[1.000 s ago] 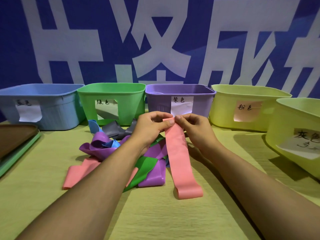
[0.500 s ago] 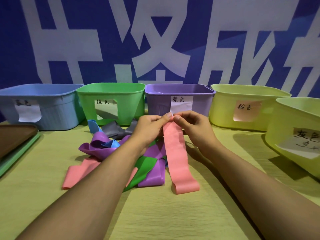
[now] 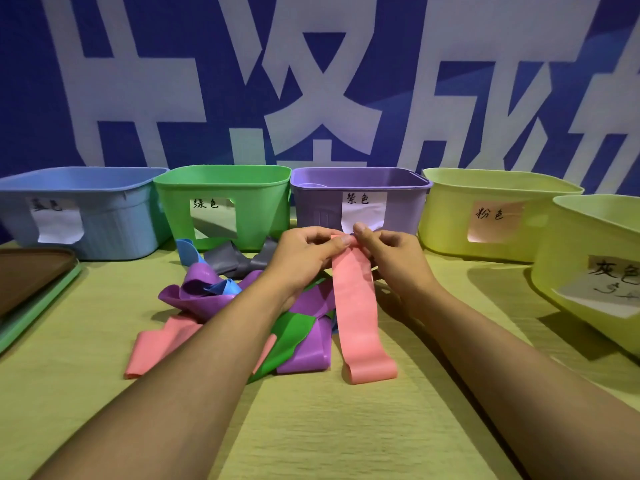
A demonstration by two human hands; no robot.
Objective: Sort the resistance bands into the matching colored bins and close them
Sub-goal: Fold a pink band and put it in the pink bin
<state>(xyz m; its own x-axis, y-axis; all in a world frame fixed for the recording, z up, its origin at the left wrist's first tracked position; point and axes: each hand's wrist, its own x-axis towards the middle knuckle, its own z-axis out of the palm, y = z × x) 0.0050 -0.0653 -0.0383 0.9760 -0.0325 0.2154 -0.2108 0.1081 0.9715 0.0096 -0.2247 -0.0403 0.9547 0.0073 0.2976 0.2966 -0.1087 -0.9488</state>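
My left hand (image 3: 304, 258) and my right hand (image 3: 391, 258) pinch the top end of a pink resistance band (image 3: 356, 313) together, in front of the purple bin (image 3: 360, 202). The band hangs down and its folded lower end lies on the table. Under my left forearm sits a pile of bands: purple (image 3: 197, 289), green (image 3: 291, 334), blue (image 3: 185, 249), grey (image 3: 225, 261) and another pink one (image 3: 162, 344). Along the back stand a blue bin (image 3: 104, 216), a green bin (image 3: 221, 188) and a yellow bin with a pink label (image 3: 491, 216).
A second yellow bin with a grey label (image 3: 588, 271) stands at the right edge, nearer to me. Stacked lids, brown on green (image 3: 31, 282), lie at the left edge. A blue banner with white characters fills the wall behind. The yellow-green table (image 3: 311, 427) spreads in front.
Both hands have lifted the pink band's top end slightly and drawn it towards the purple bin; the band's lower end has slid a little across the table.
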